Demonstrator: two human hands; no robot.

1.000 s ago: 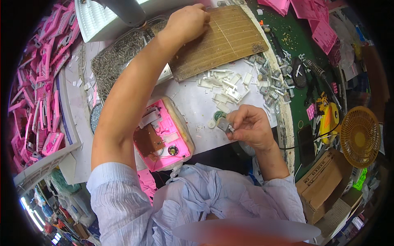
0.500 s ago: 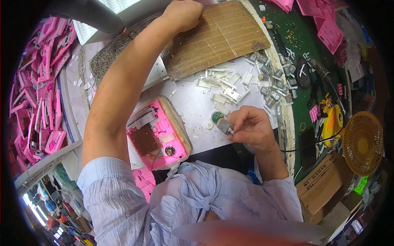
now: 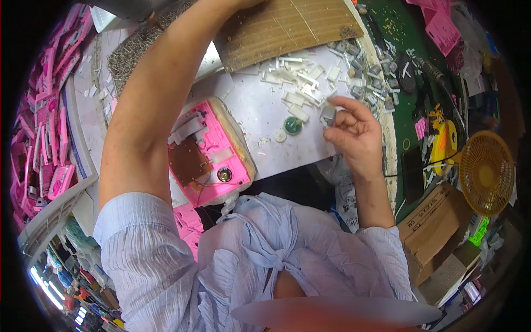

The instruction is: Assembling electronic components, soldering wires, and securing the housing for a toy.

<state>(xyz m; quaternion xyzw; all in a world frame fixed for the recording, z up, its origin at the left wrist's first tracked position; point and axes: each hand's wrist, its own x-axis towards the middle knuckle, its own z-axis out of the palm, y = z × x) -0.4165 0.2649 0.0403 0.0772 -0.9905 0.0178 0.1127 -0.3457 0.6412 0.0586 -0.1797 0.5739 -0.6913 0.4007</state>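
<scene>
At the top edge, my left hand (image 3: 246, 3) reaches over the corner of a brown corrugated cardboard sheet (image 3: 293, 33); its fingers are out of view. My right hand (image 3: 357, 130) pinches a small grey block-shaped part (image 3: 328, 114) between thumb and index finger, above the white work surface. Just left of that part lie a round green piece (image 3: 292, 125) and a white disc (image 3: 280, 135). Beneath my left forearm, an open pink plastic housing (image 3: 239, 160) rests on a padded base, with a brown board, wires and a small round speaker (image 3: 224, 174) inside.
White plastic pieces (image 3: 301, 83) and several grey block parts (image 3: 376, 80) lie loose beyond my right hand. Pink parts (image 3: 47, 127) fill the left side. A brown fan (image 3: 487, 172), a yellow duck-like item (image 3: 444, 141) and a cardboard box (image 3: 437, 224) stand right.
My right hand has moved away from my body and slightly right with the grey part, clear of the green piece. My left hand has slid farther out past the top edge.
</scene>
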